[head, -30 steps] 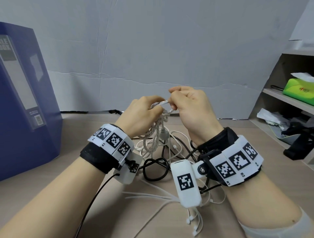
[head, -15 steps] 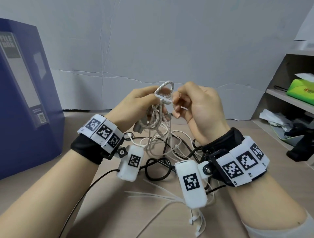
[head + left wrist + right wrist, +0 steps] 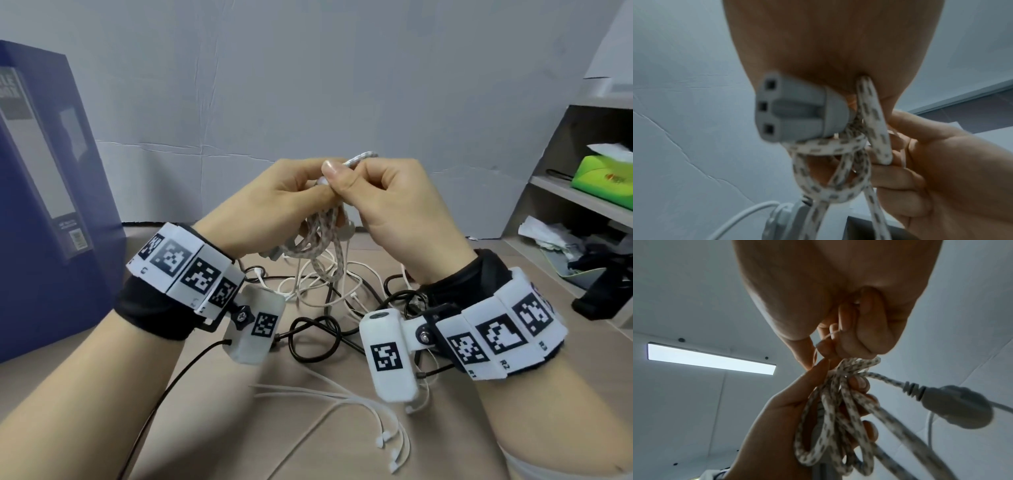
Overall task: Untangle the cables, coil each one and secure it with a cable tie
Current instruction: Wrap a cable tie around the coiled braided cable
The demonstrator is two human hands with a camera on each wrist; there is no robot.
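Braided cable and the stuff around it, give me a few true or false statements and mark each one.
1. Both hands hold the braided cable above the table. True.
2. The grey plug has two holes. False: three.
3. Spare cable ties lie on the table. True.
4. The black cable is in the left hand. False: it lies on the table.
5. The right hand is open and idle. False: it pinches at the bundle.

Head view reads evenly lit, soft and a bit cool, shadows faint. I see wide-angle bending at 3 and 9 o'clock. Right wrist view: ceiling light panel [image 3: 711,358] at 9 o'clock blows out, hands backlit and dark. Left wrist view: grey connector [image 3: 797,108] soft, motion-blurred.
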